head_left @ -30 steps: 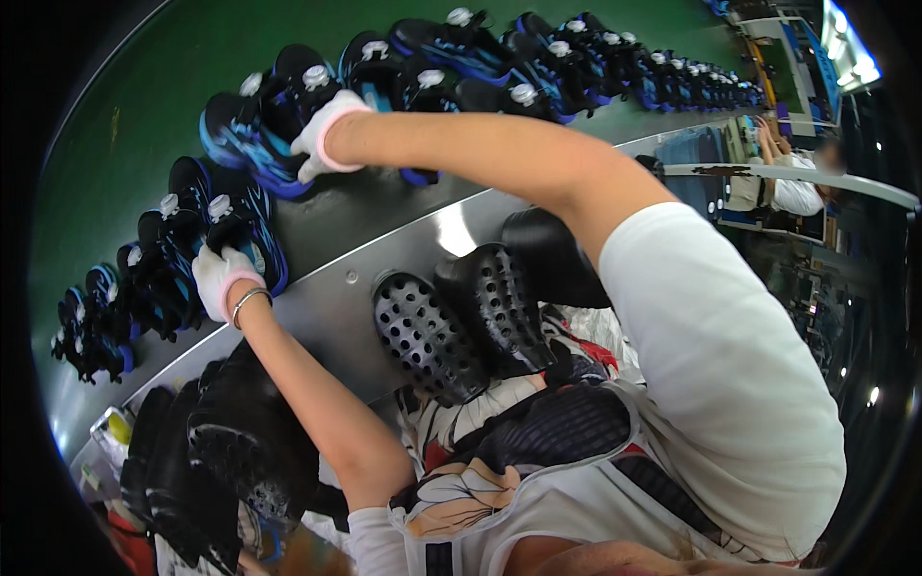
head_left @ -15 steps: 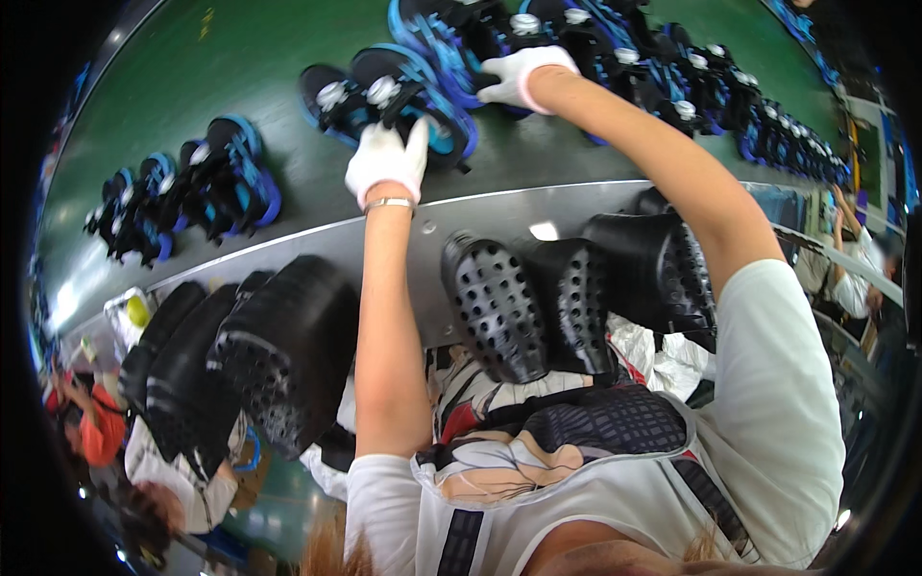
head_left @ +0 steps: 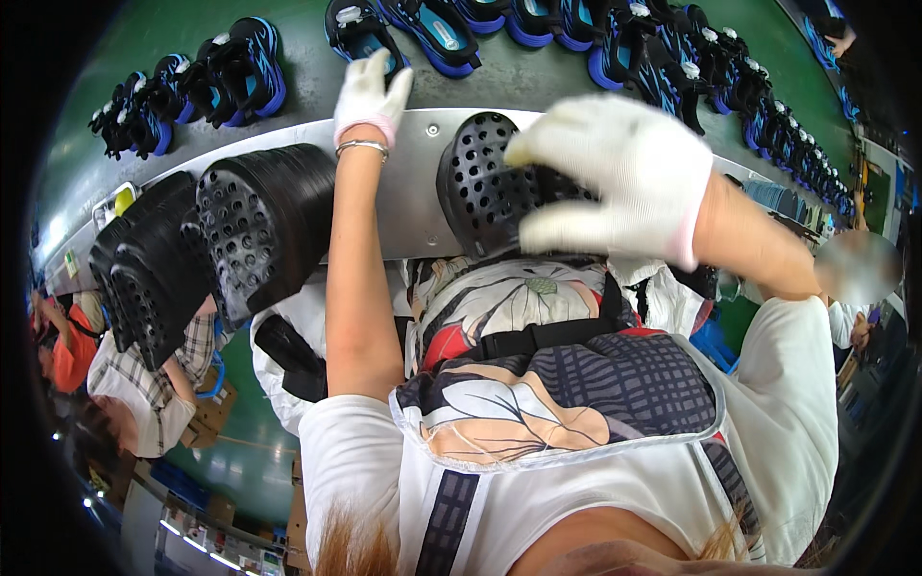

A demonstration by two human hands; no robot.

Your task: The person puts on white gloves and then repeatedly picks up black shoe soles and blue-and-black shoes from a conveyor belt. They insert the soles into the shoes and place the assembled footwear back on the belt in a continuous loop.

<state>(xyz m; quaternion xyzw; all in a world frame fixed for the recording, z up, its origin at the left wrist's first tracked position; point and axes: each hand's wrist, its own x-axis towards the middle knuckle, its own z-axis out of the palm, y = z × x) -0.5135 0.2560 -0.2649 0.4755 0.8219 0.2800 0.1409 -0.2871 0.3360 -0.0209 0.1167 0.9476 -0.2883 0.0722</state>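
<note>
My left hand (head_left: pixel 370 98), in a white glove, reaches to the far edge of the metal ledge. Its fingers are spread and overlap the heel of a black and blue sports shoe (head_left: pixel 357 40); whether they touch it I cannot tell. A matching shoe (head_left: pixel 438 35) lies just right of it. Nearer to me, my right hand (head_left: pixel 615 178), gloved too and slightly blurred, hovers over black perforated foot-shaped plastic forms (head_left: pixel 483 171). Its thumb and fingers are apart with nothing visible between them, and the hand hides part of these forms.
A metal ledge (head_left: pixel 408 182) borders the green surface (head_left: pixel 307 91). More black forms (head_left: pixel 252 235) are stacked at left. Rows of shoes (head_left: pixel 252 72) stand left and right along the green surface. A co-worker in a plaid top (head_left: pixel 158 394) is at lower left.
My right hand has left the shoes and come back toward me, over the black forms. The shoes by my left hand now lie farther apart, openings up. The view has shifted.
</note>
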